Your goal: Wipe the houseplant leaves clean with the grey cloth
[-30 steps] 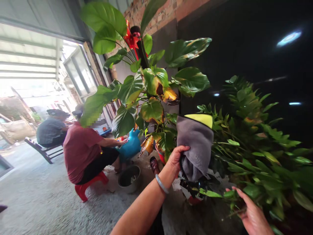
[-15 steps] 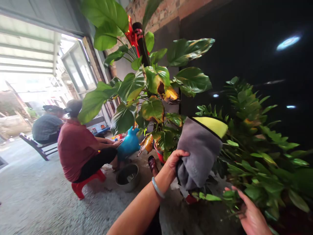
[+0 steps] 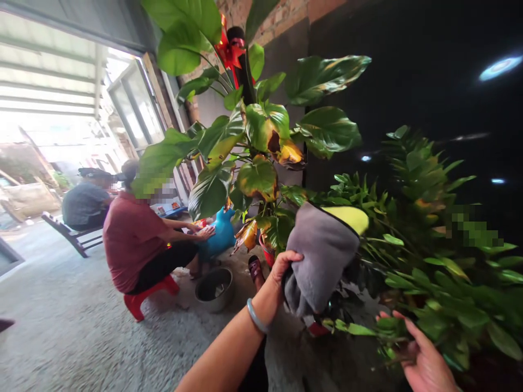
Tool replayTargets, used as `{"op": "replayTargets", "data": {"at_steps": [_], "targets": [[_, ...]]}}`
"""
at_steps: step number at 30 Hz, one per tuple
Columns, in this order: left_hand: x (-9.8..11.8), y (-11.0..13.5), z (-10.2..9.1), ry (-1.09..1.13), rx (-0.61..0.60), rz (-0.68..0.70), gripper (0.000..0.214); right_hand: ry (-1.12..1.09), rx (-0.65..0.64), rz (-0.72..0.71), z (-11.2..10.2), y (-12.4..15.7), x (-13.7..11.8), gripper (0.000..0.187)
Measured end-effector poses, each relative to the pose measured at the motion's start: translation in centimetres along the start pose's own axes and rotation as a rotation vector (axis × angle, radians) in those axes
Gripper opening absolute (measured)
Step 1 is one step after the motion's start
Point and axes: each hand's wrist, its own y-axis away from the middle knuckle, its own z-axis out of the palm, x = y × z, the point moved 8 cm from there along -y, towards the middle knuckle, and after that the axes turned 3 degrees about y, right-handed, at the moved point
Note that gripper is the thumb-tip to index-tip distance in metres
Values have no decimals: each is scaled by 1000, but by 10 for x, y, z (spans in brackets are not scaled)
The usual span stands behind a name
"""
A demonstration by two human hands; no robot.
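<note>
My left hand (image 3: pixel 288 269), with a pale bangle at its wrist, is closed on a grey cloth (image 3: pixel 321 256) with a yellow-green underside and dark edging. The cloth hangs bunched in front of the plants. At the lower right my right hand (image 3: pixel 427 354) is palm up with its fingers apart, among the leaves of a low green plant (image 3: pixel 445 299). A leafy sprig lies against its fingers, partly hiding them. Just beyond the cloth stands a tall broad-leaved plant (image 3: pixel 261 177), some of its leaves yellow and brown, a red ribbon (image 3: pixel 229 50) tied near its top.
On the left a person in a red shirt (image 3: pixel 134 234) sits on a red stool (image 3: pixel 149 296), hands at a blue bag-like object (image 3: pixel 220 234). A dark basin (image 3: pixel 214 291) stands on the concrete floor. Farther back another person (image 3: pixel 86 201) sits on a bench (image 3: pixel 77 237).
The cloth and my left hand have shifted slightly left and tilted, with the cloth still gripped. My right hand remains at the leaves. The view has turned a little.
</note>
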Motion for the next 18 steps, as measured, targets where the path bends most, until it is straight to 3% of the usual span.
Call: {"op": "replayTargets", "data": {"at_steps": [2,4,6,8,11,15,18], "targets": [[-5,-4,-7,-25,76,0,21,7,5,-6,1,-1,2,19],[-29,-1,-22,-147,118,-100,21,19,4,-15,-2,-5,4,20],[-52,7,-36,-318,71,-186,26,54,4,3,-9,-12,7,23],[-58,21,-42,-413,-35,-213,35,94,10,31,-17,-17,9,26],[-30,36,-34,-333,-123,-187,35,83,6,23,-18,-16,7,26],[33,24,-10,-41,-3,57,23,-1,29,22,-5,-3,5,25],[32,6,-19,43,162,142,18,9,66,4,1,1,5,27]]}}
